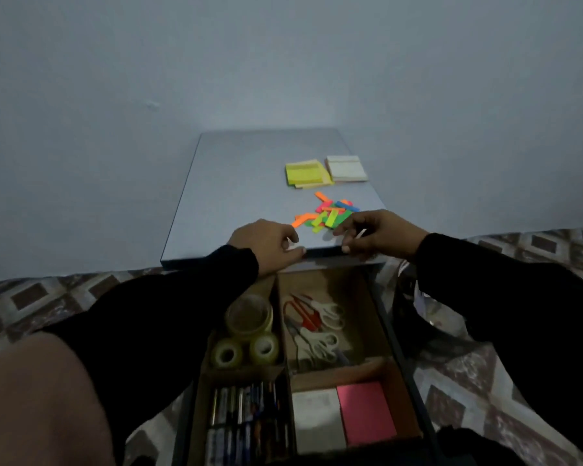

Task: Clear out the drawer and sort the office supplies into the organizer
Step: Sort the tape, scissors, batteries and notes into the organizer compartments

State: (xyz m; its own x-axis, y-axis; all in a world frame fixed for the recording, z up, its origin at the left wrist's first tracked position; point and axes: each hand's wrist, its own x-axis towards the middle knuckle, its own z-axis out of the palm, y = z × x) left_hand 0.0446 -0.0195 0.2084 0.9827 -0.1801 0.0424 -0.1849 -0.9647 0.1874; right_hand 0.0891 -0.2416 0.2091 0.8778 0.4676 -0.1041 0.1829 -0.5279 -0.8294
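While tape rolls (248, 334), scissors (317, 322), pens (246, 418) and note pads (347, 415) already fill the organizer (283, 364) at lower centre, coloured tabs (330, 213) and two pads (327, 171) remain on the surface (236, 183) — both hands' grip curls at its near edge: left hand (266, 243) holding nothing visible, right hand (374, 233) seemingly pinching something small.

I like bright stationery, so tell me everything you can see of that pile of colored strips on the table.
The colored strips are small flat rectangles, apparently paper sticky flags, in neon orange, yellow, green, pink and blue. They lie in a loose heap, crossing and overlapping at all angles, a few orange ones straying to the left and back. The heap sits on the grey table toward its near edge, in front of the yellow notes. The right hand reaches its fingertips to the heap's near right side; whether they touch is unclear.
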